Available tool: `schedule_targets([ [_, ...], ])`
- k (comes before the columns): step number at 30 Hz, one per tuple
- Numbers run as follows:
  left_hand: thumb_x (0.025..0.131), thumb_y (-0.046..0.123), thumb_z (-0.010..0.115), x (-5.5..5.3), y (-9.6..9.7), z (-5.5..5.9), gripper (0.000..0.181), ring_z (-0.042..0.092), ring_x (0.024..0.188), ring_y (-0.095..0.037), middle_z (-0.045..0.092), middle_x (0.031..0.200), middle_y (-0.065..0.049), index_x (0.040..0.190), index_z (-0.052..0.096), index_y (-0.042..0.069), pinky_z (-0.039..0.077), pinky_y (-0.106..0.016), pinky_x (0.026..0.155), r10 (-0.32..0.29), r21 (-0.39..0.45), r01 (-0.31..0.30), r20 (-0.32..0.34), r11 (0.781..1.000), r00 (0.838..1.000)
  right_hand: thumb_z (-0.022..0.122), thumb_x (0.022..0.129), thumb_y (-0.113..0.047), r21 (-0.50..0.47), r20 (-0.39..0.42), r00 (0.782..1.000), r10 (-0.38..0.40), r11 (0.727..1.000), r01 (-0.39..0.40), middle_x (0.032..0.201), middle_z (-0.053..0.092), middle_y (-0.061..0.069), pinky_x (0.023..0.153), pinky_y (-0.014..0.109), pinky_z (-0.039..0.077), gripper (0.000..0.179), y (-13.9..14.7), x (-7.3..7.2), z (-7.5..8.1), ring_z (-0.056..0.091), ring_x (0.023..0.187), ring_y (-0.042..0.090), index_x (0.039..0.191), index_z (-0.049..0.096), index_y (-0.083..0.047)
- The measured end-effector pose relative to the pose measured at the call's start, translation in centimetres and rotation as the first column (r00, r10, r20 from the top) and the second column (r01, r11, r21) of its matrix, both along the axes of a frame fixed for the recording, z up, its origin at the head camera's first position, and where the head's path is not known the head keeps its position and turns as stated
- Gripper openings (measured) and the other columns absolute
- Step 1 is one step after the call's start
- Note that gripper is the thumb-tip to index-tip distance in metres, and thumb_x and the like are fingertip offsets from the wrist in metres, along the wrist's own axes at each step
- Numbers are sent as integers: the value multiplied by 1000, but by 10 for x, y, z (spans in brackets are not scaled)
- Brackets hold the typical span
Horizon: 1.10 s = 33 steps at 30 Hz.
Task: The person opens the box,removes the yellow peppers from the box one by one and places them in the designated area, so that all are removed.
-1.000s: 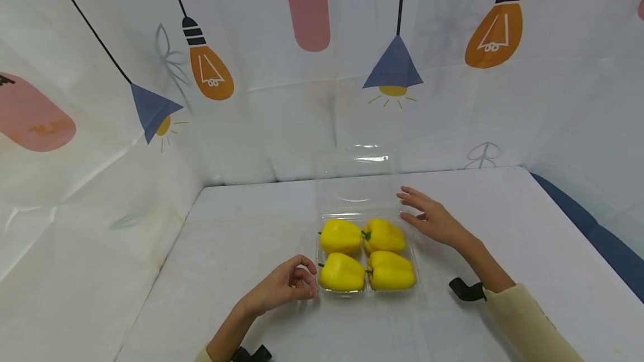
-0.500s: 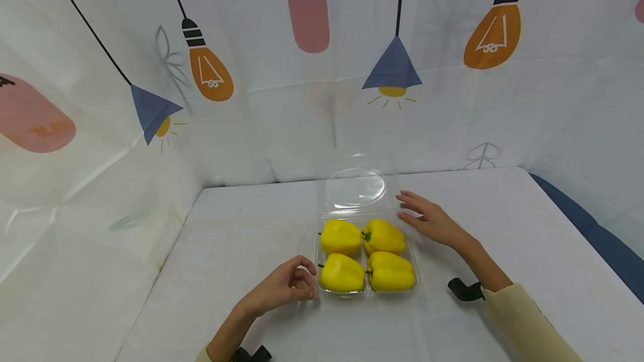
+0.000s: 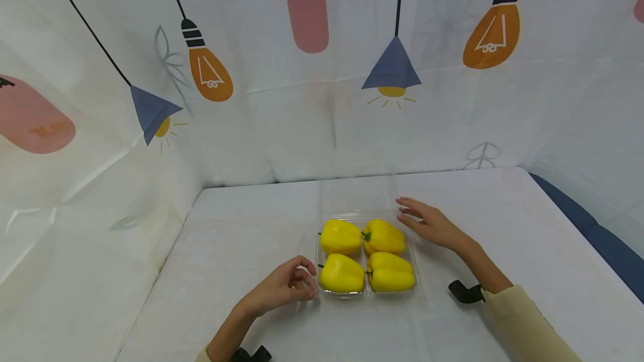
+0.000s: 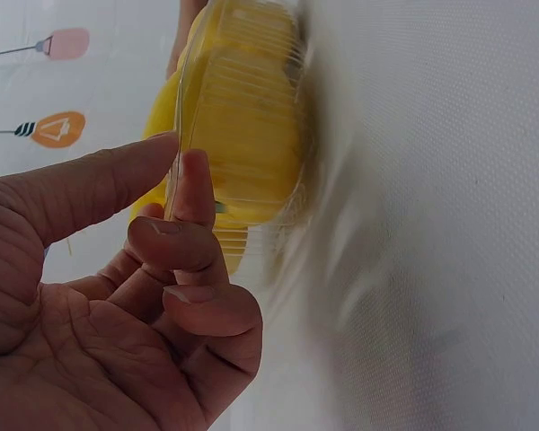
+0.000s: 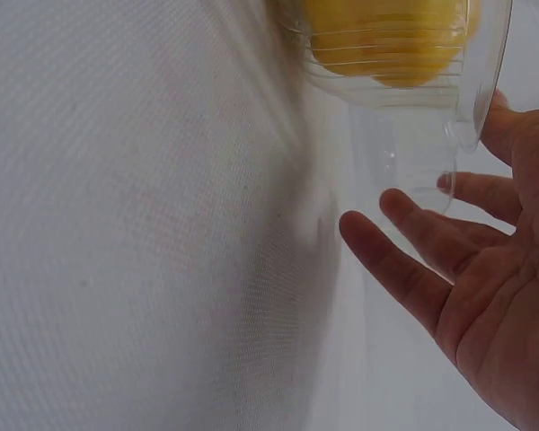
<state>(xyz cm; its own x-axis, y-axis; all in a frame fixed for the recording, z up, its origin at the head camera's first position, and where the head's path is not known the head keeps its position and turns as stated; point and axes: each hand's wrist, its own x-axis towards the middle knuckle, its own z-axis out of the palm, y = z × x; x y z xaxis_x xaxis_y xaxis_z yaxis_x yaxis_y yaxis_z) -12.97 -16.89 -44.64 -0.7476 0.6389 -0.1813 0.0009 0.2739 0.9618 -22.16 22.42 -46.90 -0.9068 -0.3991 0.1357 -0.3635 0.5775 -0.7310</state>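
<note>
A clear plastic clamshell box (image 3: 347, 294) stands on the table, holding several yellow bell peppers (image 3: 343, 274). Its transparent lid (image 3: 358, 199) lies tilted back behind it. At the box's near left corner, my left hand (image 3: 283, 288) pinches the rim between thumb and index finger, as the left wrist view shows; its other fingers are curled. My right hand (image 3: 430, 225) is at the far right corner, fingers spread and mostly straight. In the right wrist view its thumb (image 5: 512, 126) is against the box's rim, and one fingertip is near the lid; whether it touches is unclear.
A white cloth covers the table (image 3: 241, 228). Behind it hangs a pale curtain (image 3: 282, 127) printed with lamps and bulbs. Dark blue material (image 3: 593, 228) shows past the table's right edge. Black mounts (image 3: 465, 291) are on both wrists.
The clear lid has tipped further back and down, away from the peppers. My right hand has come slightly lower along with it. My left hand has stayed at the near left corner.
</note>
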Motion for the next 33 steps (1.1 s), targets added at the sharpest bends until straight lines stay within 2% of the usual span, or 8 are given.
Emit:
schedule_targets([
  [10,86,7,67,1,1,-1,36,53,69,-40,66,93,-16,116,48,2,46,-21,61,-11,-1,11,-10,1000,1000,50,95,-46,31,48,999,-17,999,15,143,42,14,90,56,44,60,3,4,1,50,121,33,143,38,-11],
  [16,86,8,68,1,1,-1,36,53,68,-39,66,93,-16,116,48,3,46,-21,60,-9,-2,9,-6,1000,1000,51,94,-45,68,-11,1000,-21,997,22,141,45,13,87,53,47,60,6,10,6,51,119,32,142,39,-12],
  [23,86,8,67,1,2,-1,38,54,69,-39,66,93,-16,118,46,3,46,-22,61,5,-4,-5,-14,1000,1000,54,95,-40,113,-98,995,7,994,5,138,47,12,80,38,52,55,7,19,16,53,115,28,141,41,-13],
  [27,86,10,68,1,2,0,42,54,70,-40,66,93,-14,120,44,4,47,-23,63,15,-14,-15,-3,1000,1000,56,94,-38,133,-116,993,13,991,3,137,49,10,79,34,51,54,5,25,23,54,113,26,140,42,-14],
  [30,87,11,68,1,2,0,45,54,70,-41,66,93,-13,123,42,4,48,-24,63,12,-22,-12,-18,1000,1000,56,94,-39,147,-123,992,13,989,5,137,50,9,78,34,51,53,3,31,28,54,112,26,140,43,-16],
  [33,86,13,68,1,1,-1,49,57,69,-35,66,95,-12,126,40,5,49,-25,64,17,-43,-19,-43,999,999,57,93,-39,158,-134,991,18,987,3,136,51,7,78,34,52,53,1,36,30,54,111,25,140,43,-17],
])
